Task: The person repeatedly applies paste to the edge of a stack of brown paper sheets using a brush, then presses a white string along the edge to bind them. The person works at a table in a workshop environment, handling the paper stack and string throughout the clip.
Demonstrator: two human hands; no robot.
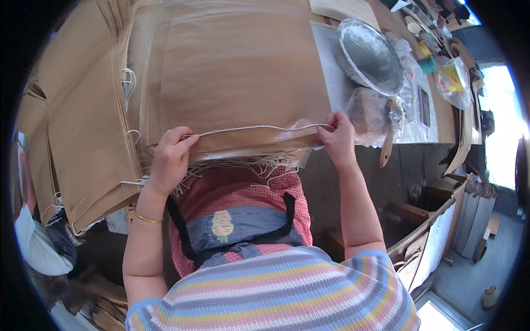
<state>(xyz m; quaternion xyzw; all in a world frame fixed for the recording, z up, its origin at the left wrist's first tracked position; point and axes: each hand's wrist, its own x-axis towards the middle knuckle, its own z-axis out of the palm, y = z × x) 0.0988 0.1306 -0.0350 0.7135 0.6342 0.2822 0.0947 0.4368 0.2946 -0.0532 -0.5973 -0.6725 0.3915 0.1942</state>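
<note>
Between my two hands stretches a white cord (259,128), lying along the near edge of a stack of brown paper sheets (243,66). My left hand (172,157) pinches its left end between thumb and fingertips. At the other end, my right hand (339,140) grips the cord by the corner of the stack. A glossy clear strip (301,129) shows under the cord near the right hand. Many loose white strings (265,163) hang from the stack's near edge, above my red checked apron (243,187).
More brown paper stacks (83,105) with white strings stand at the left. On the right are a metal basin (371,55), a brush (389,132) with a wooden handle, a plastic-wrapped bundle (367,113) and a phone (424,106). A partly visible person (41,243) is at far left.
</note>
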